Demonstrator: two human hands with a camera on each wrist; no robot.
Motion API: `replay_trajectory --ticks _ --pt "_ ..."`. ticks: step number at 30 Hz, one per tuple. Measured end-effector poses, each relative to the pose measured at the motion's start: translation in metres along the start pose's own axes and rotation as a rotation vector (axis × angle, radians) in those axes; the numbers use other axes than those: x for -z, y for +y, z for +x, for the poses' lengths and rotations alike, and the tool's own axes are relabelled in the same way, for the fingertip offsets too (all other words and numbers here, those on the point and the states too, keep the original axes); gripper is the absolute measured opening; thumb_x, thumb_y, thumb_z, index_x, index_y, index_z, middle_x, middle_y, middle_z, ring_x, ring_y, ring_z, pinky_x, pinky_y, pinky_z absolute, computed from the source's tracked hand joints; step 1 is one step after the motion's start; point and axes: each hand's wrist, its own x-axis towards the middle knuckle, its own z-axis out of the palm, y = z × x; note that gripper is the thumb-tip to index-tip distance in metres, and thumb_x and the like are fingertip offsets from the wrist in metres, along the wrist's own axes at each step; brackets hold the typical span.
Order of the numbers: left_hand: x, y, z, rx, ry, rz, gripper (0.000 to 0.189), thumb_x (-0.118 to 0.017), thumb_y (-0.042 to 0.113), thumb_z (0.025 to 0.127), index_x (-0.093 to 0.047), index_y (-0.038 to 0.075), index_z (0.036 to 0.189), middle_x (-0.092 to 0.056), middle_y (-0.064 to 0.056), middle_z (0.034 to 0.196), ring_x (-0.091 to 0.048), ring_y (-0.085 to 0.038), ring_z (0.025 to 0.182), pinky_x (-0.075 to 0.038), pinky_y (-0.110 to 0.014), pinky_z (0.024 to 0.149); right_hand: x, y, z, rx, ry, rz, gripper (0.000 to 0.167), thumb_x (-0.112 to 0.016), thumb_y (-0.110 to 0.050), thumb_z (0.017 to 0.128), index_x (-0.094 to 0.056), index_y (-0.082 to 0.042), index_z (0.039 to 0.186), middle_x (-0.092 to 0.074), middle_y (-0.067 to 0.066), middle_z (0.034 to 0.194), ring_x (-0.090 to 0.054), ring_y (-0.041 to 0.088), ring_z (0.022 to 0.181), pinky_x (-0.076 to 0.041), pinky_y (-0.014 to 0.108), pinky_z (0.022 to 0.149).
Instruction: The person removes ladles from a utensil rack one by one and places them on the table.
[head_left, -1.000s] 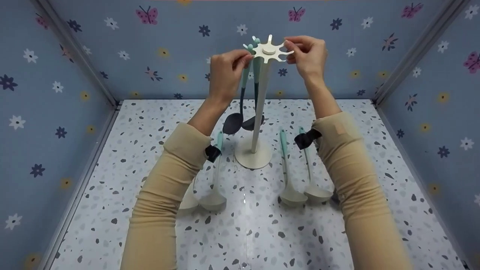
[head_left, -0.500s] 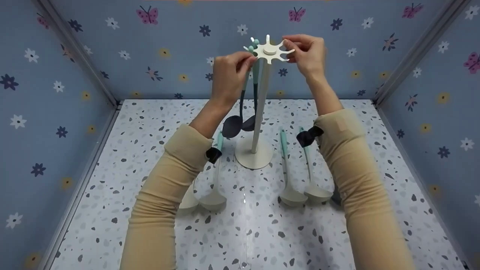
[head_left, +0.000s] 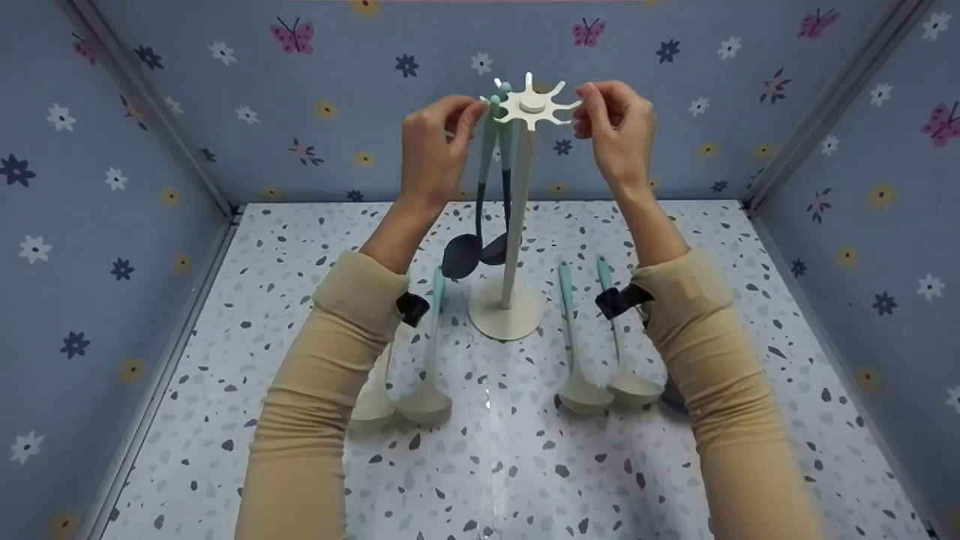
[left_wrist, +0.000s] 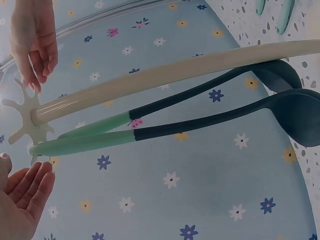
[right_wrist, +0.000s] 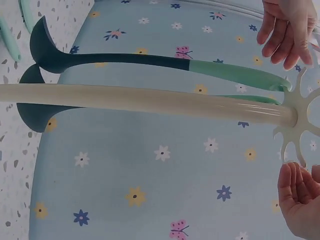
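A cream utensil stand (head_left: 517,217) with a star-shaped hook top (head_left: 532,106) rises from a round base. Two black ladles (head_left: 462,255) with mint handles hang from its left hooks. My left hand (head_left: 435,150) is beside the left hooks, its fingertips close to a prong; in the left wrist view its thumb stands apart from the fingers (left_wrist: 40,182). My right hand (head_left: 622,135) holds the tip of a right-hand prong between thumb and fingers. In the right wrist view its fingertips (right_wrist: 289,172) meet the prong ends.
Two pale ladles (head_left: 585,394) with mint handles lie on the speckled tabletop (head_left: 495,465) at the right, beside a dark utensil head (head_left: 673,397) partly behind my sleeve. Pale ladles (head_left: 426,401) also lie at the left. Patterned panels (head_left: 337,82) surround the table.
The hook top has turned a little, its left side coming nearer with the hanging ladles. My left hand has moved left off its earlier prong; my right hand has shifted to another prong.
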Motion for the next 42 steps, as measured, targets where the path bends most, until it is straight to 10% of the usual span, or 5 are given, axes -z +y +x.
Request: replay_trajectory --ticks 6,19,42 --pt "-0.003 0.000 0.009 0.117 -0.029 0.071 0.030 -0.051 0.026 0.090 -0.062 0.002 0.105 -0.065 -0.007 0.086 -0.057 -0.012 0.075 -0.043 -0.019 0.067 -0.002 0.007 -0.001 0.047 -0.006 -0.086 0.016 -0.062 -0.014 0.083 -0.064 0.002 0.088 -0.061 0.012 0.077 -0.055 0.017 0.063 -0.048 0.022 0.060" --pt "-0.007 0.002 0.011 0.051 -0.040 0.035 0.023 -0.050 0.015 0.091 -0.067 -0.001 0.090 -0.063 -0.011 0.082 -0.056 -0.016 0.073 -0.043 -0.021 0.067 -0.007 -0.018 -0.004 -0.069 0.005 -0.099 0.014 -0.061 -0.005 0.082 -0.064 0.008 0.087 -0.062 0.016 0.080 -0.056 0.016 0.061 -0.048 0.019 0.060" --pt "-0.007 0.014 -0.004 -0.029 -0.050 0.039 0.026 -0.052 0.019 0.090 -0.067 -0.001 0.094 -0.064 -0.011 0.085 -0.057 -0.015 0.072 -0.043 -0.021 0.064 -0.006 0.017 0.018 -0.253 -0.050 0.228 0.016 -0.055 -0.005 0.087 -0.064 0.004 0.096 -0.061 0.012 0.075 -0.059 0.019 0.062 -0.050 0.022 0.058"
